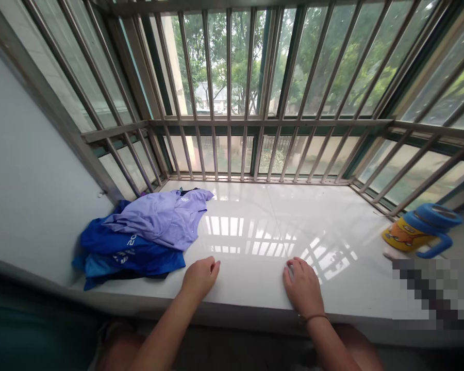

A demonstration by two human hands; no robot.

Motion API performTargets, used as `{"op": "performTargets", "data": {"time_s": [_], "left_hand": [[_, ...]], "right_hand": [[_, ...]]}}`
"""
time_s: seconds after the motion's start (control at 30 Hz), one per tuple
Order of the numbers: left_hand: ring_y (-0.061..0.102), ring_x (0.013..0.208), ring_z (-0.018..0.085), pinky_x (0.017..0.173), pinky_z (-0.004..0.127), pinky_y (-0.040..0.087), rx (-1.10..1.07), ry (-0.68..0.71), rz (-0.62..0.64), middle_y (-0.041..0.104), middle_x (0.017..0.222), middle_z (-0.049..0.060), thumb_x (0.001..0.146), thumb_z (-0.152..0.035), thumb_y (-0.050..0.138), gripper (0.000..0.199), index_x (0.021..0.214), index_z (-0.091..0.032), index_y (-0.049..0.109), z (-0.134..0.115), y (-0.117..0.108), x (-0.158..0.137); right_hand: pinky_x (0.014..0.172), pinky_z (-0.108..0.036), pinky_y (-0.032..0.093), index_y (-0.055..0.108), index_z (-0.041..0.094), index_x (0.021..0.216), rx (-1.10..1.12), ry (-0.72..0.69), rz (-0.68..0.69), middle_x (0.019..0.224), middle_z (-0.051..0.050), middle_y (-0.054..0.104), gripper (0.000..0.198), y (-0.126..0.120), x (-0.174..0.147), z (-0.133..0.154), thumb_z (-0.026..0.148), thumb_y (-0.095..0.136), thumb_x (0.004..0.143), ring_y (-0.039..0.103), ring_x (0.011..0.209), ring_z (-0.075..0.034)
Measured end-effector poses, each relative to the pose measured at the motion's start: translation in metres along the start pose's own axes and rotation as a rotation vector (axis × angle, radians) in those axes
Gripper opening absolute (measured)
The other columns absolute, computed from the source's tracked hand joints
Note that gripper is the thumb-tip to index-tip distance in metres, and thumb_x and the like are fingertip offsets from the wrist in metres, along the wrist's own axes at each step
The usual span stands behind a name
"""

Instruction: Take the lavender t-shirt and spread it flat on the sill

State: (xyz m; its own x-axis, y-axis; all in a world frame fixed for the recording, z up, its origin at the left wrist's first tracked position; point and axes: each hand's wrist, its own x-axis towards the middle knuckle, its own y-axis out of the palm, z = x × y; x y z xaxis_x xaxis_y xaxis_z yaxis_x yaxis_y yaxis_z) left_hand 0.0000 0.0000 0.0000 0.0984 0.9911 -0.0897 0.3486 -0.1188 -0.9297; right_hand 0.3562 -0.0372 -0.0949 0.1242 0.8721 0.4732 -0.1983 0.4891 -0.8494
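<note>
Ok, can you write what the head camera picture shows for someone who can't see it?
A person's left hand and right hand rest, empty, on a shiny white window ledge. A pile of blue and lilac shirts lies to the left, a blue-lidded cup to the right, with window bars and trees behind.

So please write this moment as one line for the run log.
left hand: on sill, empty | right hand: on sill, empty | clothes: piled left | cup: far right
</note>
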Motion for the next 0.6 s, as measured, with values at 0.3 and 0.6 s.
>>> {"op": "performTargets", "data": {"time_s": [0.3, 0.6], "left_hand": [[0.071, 0.081, 0.022, 0.065, 0.034, 0.025, 0.163, -0.031, -0.136, 0.079, 0.087, 0.006, 0.111, -0.037, 0.050, 0.036, 0.085, -0.024, 0.070, 0.045, 0.049, 0.009], [0.069, 0.076, 0.021, 0.064, 0.035, 0.020, 0.143, -0.016, -0.139, 0.077, 0.082, 0.004, 0.111, -0.038, 0.052, 0.037, 0.080, -0.024, 0.066, 0.049, 0.049, 0.011]], "right_hand": [[0.106, -0.049, 0.051, 0.071, 0.019, 0.113, -0.006, -0.010, -0.004, 0.125, -0.018, 0.072, 0.022, 0.000, 0.000, 0.000, 0.031, 0.055, 0.104, 0.067, 0.119, -0.034], [0.106, -0.048, 0.051, 0.070, 0.019, 0.114, -0.013, 0.001, -0.018, 0.127, -0.017, 0.071, 0.023, -0.001, -0.001, 0.004, 0.031, 0.053, 0.105, 0.065, 0.118, -0.033]]}}
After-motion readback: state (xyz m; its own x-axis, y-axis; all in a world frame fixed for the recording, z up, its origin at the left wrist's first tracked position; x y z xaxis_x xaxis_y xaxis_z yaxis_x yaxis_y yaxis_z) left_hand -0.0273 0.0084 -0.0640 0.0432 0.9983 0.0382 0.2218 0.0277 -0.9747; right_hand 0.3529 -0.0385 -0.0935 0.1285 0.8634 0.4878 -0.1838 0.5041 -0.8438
